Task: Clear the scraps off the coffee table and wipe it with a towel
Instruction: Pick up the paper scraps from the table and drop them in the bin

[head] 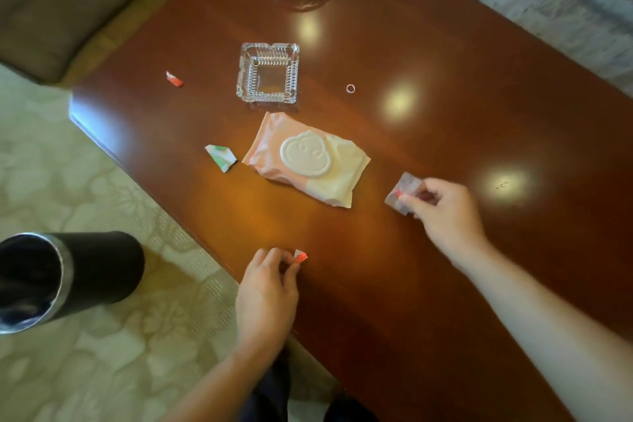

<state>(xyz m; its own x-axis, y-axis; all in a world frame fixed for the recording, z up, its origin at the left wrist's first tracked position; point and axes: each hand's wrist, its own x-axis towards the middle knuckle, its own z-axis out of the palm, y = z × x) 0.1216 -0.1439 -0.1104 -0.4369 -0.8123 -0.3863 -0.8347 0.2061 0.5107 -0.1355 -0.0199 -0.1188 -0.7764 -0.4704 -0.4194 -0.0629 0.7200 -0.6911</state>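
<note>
Left hand [266, 288] knuckles-up at the coffee table [445, 113] edge, fingertips pinching a red-white scrap [300, 255], right hand [445, 212] reaching forward, pinching a greyish wrapper [401, 191] (long axis slanting up-right)

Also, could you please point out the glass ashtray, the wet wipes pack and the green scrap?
glass ashtray [269, 79], head view, inner floor.
wet wipes pack [306, 155], head view, white lid.
green scrap [221, 157], head view, its middle.

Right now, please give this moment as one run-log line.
left grip: pinches small red scrap | right grip: pinches grey wrapper | loose on table: green scrap, far red scrap
</note>
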